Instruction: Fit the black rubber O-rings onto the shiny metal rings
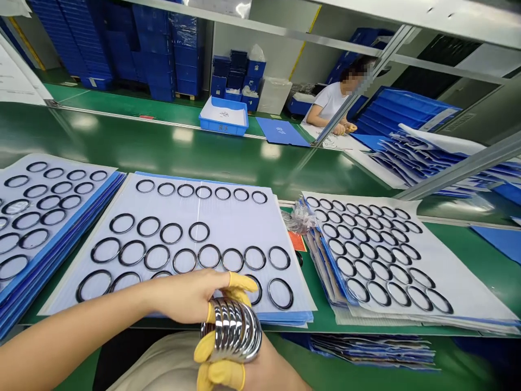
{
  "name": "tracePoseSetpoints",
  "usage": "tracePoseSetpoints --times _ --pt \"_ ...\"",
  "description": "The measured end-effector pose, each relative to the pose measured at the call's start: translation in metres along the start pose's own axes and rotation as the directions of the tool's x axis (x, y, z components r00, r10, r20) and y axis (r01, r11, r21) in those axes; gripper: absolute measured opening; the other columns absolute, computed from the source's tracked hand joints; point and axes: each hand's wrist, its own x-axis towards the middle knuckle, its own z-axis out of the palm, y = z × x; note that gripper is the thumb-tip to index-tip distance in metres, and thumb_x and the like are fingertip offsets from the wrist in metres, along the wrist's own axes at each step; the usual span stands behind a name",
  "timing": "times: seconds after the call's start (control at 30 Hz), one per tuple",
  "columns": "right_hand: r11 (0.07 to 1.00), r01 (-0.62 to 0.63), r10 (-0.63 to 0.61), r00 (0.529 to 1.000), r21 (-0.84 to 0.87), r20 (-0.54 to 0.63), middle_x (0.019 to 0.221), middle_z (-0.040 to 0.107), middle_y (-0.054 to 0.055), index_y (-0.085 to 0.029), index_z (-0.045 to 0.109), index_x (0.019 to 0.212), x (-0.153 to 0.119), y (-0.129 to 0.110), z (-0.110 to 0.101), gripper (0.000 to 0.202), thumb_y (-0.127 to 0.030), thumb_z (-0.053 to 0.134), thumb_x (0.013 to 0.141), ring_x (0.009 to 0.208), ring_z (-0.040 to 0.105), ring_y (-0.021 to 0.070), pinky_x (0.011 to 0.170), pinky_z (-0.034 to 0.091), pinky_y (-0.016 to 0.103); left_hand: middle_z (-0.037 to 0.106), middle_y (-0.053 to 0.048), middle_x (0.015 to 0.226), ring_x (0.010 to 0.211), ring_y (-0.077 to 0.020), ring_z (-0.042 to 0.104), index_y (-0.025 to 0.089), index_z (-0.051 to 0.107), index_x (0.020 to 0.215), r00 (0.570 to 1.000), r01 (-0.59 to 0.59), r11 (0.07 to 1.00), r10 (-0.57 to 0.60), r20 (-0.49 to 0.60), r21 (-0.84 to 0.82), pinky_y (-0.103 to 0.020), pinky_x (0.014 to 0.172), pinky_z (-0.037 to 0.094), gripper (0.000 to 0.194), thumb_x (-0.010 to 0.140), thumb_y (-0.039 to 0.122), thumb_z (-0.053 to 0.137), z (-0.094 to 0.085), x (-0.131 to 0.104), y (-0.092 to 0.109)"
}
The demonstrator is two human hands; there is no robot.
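My left hand (199,293), in yellow finger covers, reaches across the front of the middle sheet, its fingers at the top of a stack of shiny chrome rings (236,328). Below it, my right hand (240,369), also with yellow finger covers, is wrapped round the lower side of that stack. The rings stand on edge, side by side. Behind my hands, dark-rimmed rings (199,232) lie in rows on the white middle sheet (240,220). Part of the front row is hidden behind my left hand and forearm.
More rings lie on the left stack of sheets (91,187) and the right stack (451,271). A crumpled plastic bag (301,217) sits between stacks. Beyond are a blue tray (223,128), a metal frame post (354,98) and a seated person (329,100).
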Motion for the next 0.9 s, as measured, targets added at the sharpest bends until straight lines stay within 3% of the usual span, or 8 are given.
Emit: tracePoseSetpoints --times 0.17,0.33,0.5,0.63,0.77,0.83,0.9 --pt "0.984 0.129 -0.135 0.990 -0.121 -0.042 0.075 0.071 0.005 -0.018 0.071 0.097 0.002 0.002 0.001 0.023 -0.033 0.069 0.080 0.068 0.065 0.0145 0.067 0.053 0.028 0.067 -0.006 0.100 0.091 -0.0184 0.062 0.020 0.064 0.108 0.972 -0.112 0.981 0.141 -0.189 0.159 -0.028 0.082 0.049 0.037 0.076 0.003 0.057 0.000 0.000 -0.001" --pt "0.905 0.284 -0.289 0.957 -0.317 0.032 0.079 0.072 0.007 -0.021 0.072 0.101 0.007 0.002 0.000 0.024 -0.030 0.067 0.080 0.070 0.066 0.0190 0.064 0.055 0.032 0.067 -0.007 0.092 0.085 -0.0184 0.060 0.019 0.067 0.101 0.952 -0.213 0.943 0.259 -0.163 0.254 -0.029 0.079 0.048 0.027 0.080 0.005 0.055 0.000 -0.001 -0.002" --pt "0.882 0.284 -0.292 0.956 -0.375 0.037 0.075 0.071 0.005 -0.022 0.074 0.097 0.010 0.005 0.000 0.022 -0.034 0.068 0.079 0.067 0.063 0.0187 0.061 0.056 0.032 0.069 -0.008 0.095 0.087 -0.0195 0.061 0.020 0.067 0.100 0.949 -0.248 0.939 0.285 -0.136 0.238 -0.029 0.077 0.049 0.024 0.082 0.008 0.056 -0.001 0.001 -0.003" --pt "0.848 0.353 -0.362 0.931 -0.395 0.054 0.081 0.072 0.006 -0.022 0.073 0.100 0.012 0.011 -0.001 0.022 -0.032 0.063 0.083 0.070 0.065 0.0196 0.063 0.057 0.033 0.068 -0.007 0.097 0.090 -0.0192 0.061 0.020 0.066 0.101 0.970 -0.187 0.947 0.219 -0.101 0.260 -0.028 0.081 0.049 0.026 0.082 0.006 0.056 -0.001 0.004 -0.001" --pt "0.725 0.440 -0.480 0.875 -0.530 0.069 0.090 0.074 0.006 -0.024 0.071 0.107 0.008 0.008 -0.003 0.025 -0.021 0.061 0.084 0.081 0.067 0.0217 0.075 0.056 0.035 0.064 -0.007 0.110 0.104 -0.0209 0.057 0.022 0.063 0.113 0.989 -0.065 0.949 0.102 -0.106 0.309 -0.029 0.094 0.044 0.034 0.082 0.009 0.059 -0.007 -0.009 -0.001" --pt "0.667 0.418 -0.505 0.862 -0.616 0.038 0.095 0.075 0.006 -0.026 0.069 0.112 0.004 0.005 -0.004 0.029 -0.017 0.059 0.086 0.084 0.068 0.0212 0.081 0.055 0.035 0.060 -0.007 0.119 0.109 -0.0221 0.055 0.025 0.059 0.121 0.980 0.015 0.957 0.043 -0.196 0.289 -0.031 0.098 0.042 0.041 0.082 0.015 0.064 -0.012 -0.023 -0.005" --pt "0.590 0.390 -0.525 0.851 -0.707 0.031 0.100 0.075 0.006 -0.027 0.067 0.116 0.000 0.004 -0.006 0.033 -0.014 0.058 0.087 0.090 0.068 0.0218 0.085 0.054 0.035 0.062 -0.006 0.110 0.098 -0.0202 0.059 0.027 0.059 0.122 0.942 0.099 0.978 -0.034 -0.334 0.181 -0.029 0.089 0.046 0.038 0.085 0.024 0.063 -0.015 -0.037 -0.011"
